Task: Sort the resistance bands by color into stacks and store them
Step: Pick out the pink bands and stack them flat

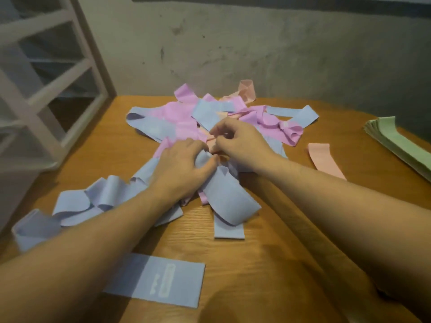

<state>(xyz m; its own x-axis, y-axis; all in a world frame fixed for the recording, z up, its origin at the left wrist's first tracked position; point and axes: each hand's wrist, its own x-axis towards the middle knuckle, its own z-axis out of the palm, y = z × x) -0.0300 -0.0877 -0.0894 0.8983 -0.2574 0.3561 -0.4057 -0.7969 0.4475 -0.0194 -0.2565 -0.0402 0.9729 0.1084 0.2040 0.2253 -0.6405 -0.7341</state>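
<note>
A wooden table [268,264] carries a mixed pile of resistance bands [177,117] at its middle, a green stack [396,141] at right. The left hand [184,166] grips a blue band [226,199]; the right hand [240,141] seems to pinch a peach band [211,139], though blur obscures it.
</note>
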